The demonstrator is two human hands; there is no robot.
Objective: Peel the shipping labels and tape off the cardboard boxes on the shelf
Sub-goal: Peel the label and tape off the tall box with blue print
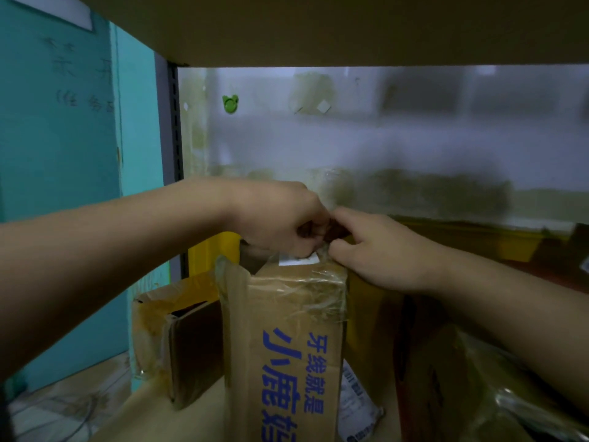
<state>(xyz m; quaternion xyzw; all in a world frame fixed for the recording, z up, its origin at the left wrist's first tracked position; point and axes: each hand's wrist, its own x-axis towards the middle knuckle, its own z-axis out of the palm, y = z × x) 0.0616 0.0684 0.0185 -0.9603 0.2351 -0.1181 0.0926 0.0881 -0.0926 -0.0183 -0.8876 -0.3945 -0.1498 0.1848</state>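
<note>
Our left hand (280, 218) curls knuckles-up over the top of the printed cardboard box (287, 339), fingertips pinching the upper edge of the white label (298, 259) just beneath it. Our right hand (382, 250) touches it, fingers bent behind the box's top and hidden, so we cannot tell what they grip. Wrinkled clear tape (318, 285) wraps the box below both hands; the box's bottom is cut off.
</note>
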